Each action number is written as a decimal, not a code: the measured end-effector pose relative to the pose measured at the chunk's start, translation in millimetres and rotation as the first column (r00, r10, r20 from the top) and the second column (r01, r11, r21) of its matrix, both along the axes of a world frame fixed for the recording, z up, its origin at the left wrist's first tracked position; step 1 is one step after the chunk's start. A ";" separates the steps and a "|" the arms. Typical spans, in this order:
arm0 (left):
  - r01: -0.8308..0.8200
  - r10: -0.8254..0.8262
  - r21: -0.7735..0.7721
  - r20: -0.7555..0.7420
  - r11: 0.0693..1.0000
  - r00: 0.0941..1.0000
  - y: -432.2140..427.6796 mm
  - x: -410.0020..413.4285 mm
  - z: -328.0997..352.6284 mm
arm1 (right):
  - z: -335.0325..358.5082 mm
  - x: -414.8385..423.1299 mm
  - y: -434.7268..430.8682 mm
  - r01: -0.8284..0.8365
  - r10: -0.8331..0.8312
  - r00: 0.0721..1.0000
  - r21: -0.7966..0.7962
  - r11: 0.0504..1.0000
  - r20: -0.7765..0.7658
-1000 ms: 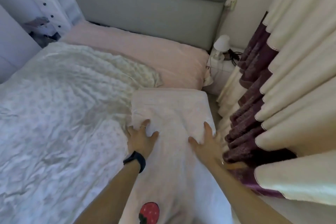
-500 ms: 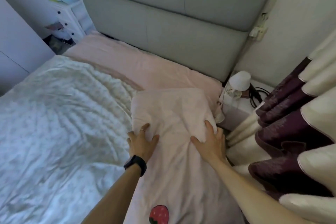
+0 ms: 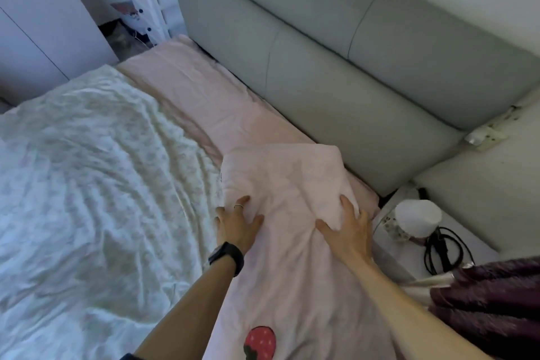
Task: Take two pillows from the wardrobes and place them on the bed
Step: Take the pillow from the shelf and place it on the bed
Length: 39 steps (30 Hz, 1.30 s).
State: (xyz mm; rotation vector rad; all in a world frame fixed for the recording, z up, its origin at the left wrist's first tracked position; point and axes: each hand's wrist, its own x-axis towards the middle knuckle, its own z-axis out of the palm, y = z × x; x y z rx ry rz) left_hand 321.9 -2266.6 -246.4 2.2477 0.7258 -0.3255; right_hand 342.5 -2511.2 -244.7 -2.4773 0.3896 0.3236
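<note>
A pale pink pillow point(image 3: 280, 181) with a strawberry print near its close end lies lengthwise on the right side of the bed point(image 3: 87, 199), its far end almost at the grey headboard point(image 3: 336, 82). My left hand point(image 3: 238, 226), with a ring and a black watch, lies on the pillow's left edge, fingers spread. My right hand point(image 3: 349, 231) grips a bunch of the pillow's cloth on its right side. A second pillow is not in view.
A white floral duvet point(image 3: 96, 184) covers the left of the bed; a pink sheet point(image 3: 201, 99) shows at its head. To the right stand a white bedside table point(image 3: 400, 248) with a lamp point(image 3: 416, 221) and black cable, plus purple-and-cream curtains point(image 3: 491, 292). White drawers point(image 3: 152, 6) stand far left.
The pillow has slid toward the headboard under both hands. My view has tilted up and right, so more of the headboard and bedside table shows and less of the curtain.
</note>
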 end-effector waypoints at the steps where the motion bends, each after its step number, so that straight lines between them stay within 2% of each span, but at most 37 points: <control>1: -0.021 0.021 -0.007 -0.005 1.000 1.000 -1.8 14.7 -2.3 | -0.8 18.5 -1.4 -0.017 0.017 1.000 -0.003 1.000 -0.006; 9: -0.232 0.228 -0.143 -0.047 0.962 0.973 -18.6 97.4 -46.4 | -17.8 152.4 -15.3 -0.218 0.217 0.976 -0.090 0.972 -0.018; 12: -0.346 0.335 -0.213 -0.088 0.914 0.938 -25.1 126.7 -70.5 | -44.0 207.2 -17.9 -0.290 0.288 0.956 -0.048 0.956 -0.052; 20: -0.556 0.563 -0.289 -0.066 0.780 0.824 -36.2 202.1 -129.4 | -107.0 347.4 -5.0 -0.499 0.495 0.866 -0.053 0.865 -0.070; 22: -0.527 0.517 -0.236 -0.110 0.816 0.849 -34.1 210.4 -148.0 | -125.4 369.7 -1.1 -0.476 0.468 0.880 -0.165 0.864 -0.085; 25: -0.427 0.413 -0.033 -0.202 0.904 0.888 -45.7 209.8 -173.7 | -155.6 379.0 -5.9 -0.461 0.450 0.887 -0.301 0.835 -0.109; 28: -0.351 0.362 0.103 -0.114 0.931 0.925 -67.6 217.1 -193.7 | -191.8 362.0 -10.5 -0.668 0.692 0.717 -0.360 0.651 -0.079; 30: -0.261 0.277 0.141 -0.103 0.955 0.955 -85.3 222.6 -210.5 | -218.9 348.7 -13.0 -0.742 0.750 0.646 -0.350 0.572 -0.142; 33: -0.186 0.211 0.167 -0.147 0.968 0.966 -107.8 216.4 -248.0 | -259.0 343.1 -23.5 -0.757 0.728 0.644 -0.331 0.563 -0.235; 39: -0.055 0.112 0.323 -0.161 0.945 0.981 -102.5 224.3 -330.6 | -320.8 355.4 -21.1 -0.770 0.751 0.623 -0.339 0.541 -0.217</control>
